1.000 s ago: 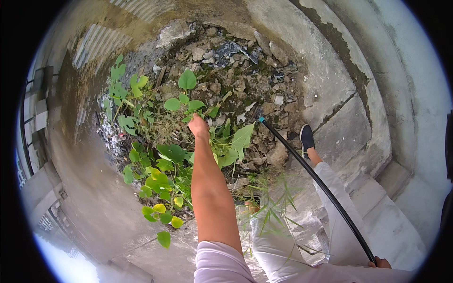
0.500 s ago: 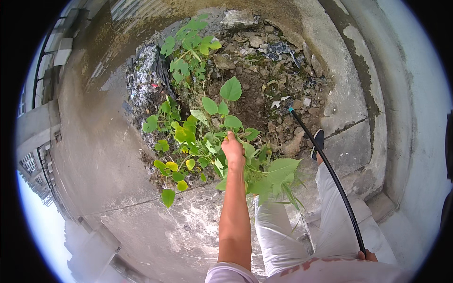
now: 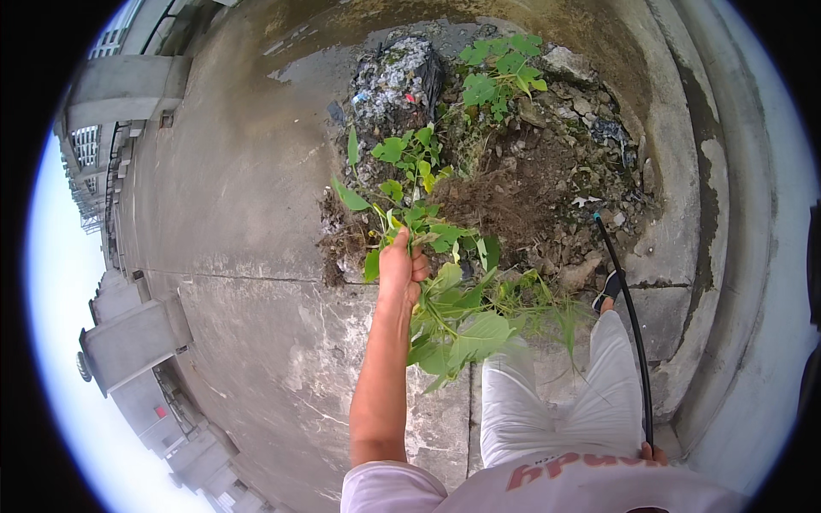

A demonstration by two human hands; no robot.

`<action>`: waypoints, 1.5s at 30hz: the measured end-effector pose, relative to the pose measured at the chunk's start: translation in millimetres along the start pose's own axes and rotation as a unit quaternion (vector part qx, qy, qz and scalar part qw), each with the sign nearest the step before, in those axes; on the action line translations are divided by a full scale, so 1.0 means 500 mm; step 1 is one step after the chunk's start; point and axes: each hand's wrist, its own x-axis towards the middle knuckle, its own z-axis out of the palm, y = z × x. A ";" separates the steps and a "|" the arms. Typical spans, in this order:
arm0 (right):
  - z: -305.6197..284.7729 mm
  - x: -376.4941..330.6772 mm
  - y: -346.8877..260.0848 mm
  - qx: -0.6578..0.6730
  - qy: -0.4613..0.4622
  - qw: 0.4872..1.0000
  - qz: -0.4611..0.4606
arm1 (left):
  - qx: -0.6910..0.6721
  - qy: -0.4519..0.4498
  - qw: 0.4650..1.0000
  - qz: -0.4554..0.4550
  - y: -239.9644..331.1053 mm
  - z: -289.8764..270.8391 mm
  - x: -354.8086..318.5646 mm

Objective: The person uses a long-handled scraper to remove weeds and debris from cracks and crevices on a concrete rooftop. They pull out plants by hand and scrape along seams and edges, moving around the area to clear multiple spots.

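My left hand (image 3: pixel 400 267) is closed in a fist around a bunch of leafy green stems (image 3: pixel 469 332). Broad leaves hang from the fist toward my legs, and more stick out on its far side. Beyond the fist, on the heap, lies a brown, root-like tangle (image 3: pixel 505 203), partly blurred. At the lower right, my right hand (image 3: pixel 652 453) grips the near end of a long black hose or pipe (image 3: pixel 634 329). Its far end has a blue-green tip and reaches the heap's right side. Most of the right hand's fingers are hidden.
A heap of soil and stones (image 3: pixel 571 175) lies ahead, with a leafy plant (image 3: pixel 500 73) at its back and greyish crumbly waste (image 3: pixel 398 81) at its left. Concrete ground (image 3: pixel 248 197) spreads leftward. A low wall (image 3: pixel 753 214) curves along the right. My shoe (image 3: pixel 609 286) stands by the heap.
The view has shifted, so the heap sits farther right. My left hand has moved left relative to the heap with the stems, and the brown tangle has come into sight. The right hand still holds the hose.
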 end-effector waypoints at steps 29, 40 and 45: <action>0.059 -0.029 0.008 0.064 -0.026 0.982 0.178 | 0.703 -0.217 0.644 0.211 -0.274 0.213 0.498; 0.115 0.073 -0.073 0.042 -0.116 0.956 0.266 | 0.859 -0.098 0.020 0.502 -0.234 0.779 0.922; 0.136 0.132 -0.075 0.043 -0.139 0.947 0.285 | 0.915 0.098 0.058 0.386 -0.187 0.787 1.080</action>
